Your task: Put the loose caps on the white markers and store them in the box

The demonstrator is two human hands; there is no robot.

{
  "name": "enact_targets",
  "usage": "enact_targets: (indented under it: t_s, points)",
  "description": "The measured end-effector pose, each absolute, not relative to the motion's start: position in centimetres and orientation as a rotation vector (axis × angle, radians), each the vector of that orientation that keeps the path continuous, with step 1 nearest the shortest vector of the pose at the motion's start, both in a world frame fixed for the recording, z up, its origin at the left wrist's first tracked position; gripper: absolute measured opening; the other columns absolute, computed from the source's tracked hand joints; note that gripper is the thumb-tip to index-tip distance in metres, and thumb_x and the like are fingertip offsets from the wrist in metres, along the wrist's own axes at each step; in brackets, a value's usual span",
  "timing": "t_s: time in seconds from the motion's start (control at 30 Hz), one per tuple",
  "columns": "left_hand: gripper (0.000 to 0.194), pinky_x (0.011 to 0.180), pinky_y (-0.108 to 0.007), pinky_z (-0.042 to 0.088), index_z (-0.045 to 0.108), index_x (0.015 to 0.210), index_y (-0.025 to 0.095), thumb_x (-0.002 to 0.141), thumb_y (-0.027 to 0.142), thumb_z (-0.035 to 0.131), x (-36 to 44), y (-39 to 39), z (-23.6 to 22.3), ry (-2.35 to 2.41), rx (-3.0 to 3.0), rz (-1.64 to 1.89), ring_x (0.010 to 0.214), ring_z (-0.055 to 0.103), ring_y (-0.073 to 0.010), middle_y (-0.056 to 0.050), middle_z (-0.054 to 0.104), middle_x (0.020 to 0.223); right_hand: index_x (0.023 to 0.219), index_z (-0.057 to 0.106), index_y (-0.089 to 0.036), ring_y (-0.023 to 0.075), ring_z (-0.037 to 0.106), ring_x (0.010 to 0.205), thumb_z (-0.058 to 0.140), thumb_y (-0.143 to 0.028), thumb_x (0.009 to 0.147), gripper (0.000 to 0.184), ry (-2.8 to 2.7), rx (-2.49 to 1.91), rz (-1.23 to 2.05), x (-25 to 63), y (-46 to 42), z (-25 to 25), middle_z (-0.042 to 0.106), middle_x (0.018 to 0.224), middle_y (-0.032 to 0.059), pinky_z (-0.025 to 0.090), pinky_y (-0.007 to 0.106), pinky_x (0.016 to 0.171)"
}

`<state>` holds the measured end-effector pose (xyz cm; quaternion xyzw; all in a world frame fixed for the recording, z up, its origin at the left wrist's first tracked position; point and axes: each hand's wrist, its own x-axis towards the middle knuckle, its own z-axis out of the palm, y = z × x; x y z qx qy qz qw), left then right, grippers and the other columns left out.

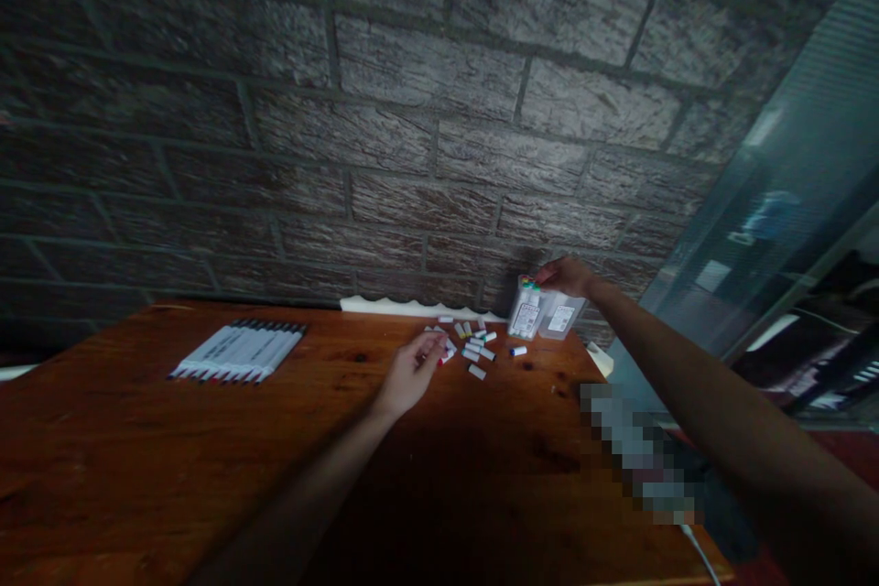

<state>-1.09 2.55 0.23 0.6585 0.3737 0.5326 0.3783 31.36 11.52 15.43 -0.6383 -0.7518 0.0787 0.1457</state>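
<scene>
On my feed, nearest, the left hand [412, 374] curls its fingers at loose caps [476, 373] left of the marker box [525, 319], possibly pinching one, I can't tell, while the right hand [567, 276] meets the box's top, seemingly to steady it, its grip unclear.

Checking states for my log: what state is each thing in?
Slim white markers with dark ends: flat, side by side.
Short white cylinders, some with coloured ends: loose, scattered.
Left clear plastic box, white label: upright, with contents.
Right clear plastic box, white label: beside it, contents unclear.
Left hand: fingers bent near cylinders, grip unclear.
Right hand: at left box's top, grip unclear.
</scene>
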Motion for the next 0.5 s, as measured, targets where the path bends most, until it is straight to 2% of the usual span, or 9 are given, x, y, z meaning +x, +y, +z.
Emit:
enact_targets:
  t_s: [0.17,0.37,0.5]
  points:
    - [0.036,0.064,-0.024,0.047,0.065,0.104,0.015,0.089,0.045,0.054,-1.1,2.5,0.3,0.958,1.673,1.363,0.074,0.063,-0.0162,-0.006,0.070,0.085,0.092,0.074,-0.017,0.0161,0.071,0.083,0.070,-0.012,0.073,0.020,-2.148,-1.878,0.251,30.8,11.9,15.4,0.077,0.092,0.0045,0.054,0.019,0.074]
    - [0.037,0.063,-0.024,0.047,0.065,0.105,0.015,0.089,0.046,0.055,-1.2,2.5,0.4,0.957,1.656,1.352,0.074,0.064,-0.0164,-0.007,0.071,0.086,0.102,0.072,-0.015,0.0229,0.071,0.089,0.061,-0.021,0.084,0.023,-2.009,-1.975,0.052,31.4,12.8,16.2,0.075,0.095,0.0085,0.053,0.028,0.080]
    - [0.038,0.062,-0.024,0.047,0.067,0.103,0.015,0.086,0.048,0.057,-1.1,2.4,0.5,0.967,1.635,1.366,0.072,0.064,-0.0164,-0.007,0.072,0.086,0.097,0.074,-0.019,0.0250,0.070,0.096,0.061,-0.023,0.083,0.019,-1.992,-2.014,-0.025,31.3,12.7,16.8,0.075,0.095,0.0078,0.051,0.029,0.085]
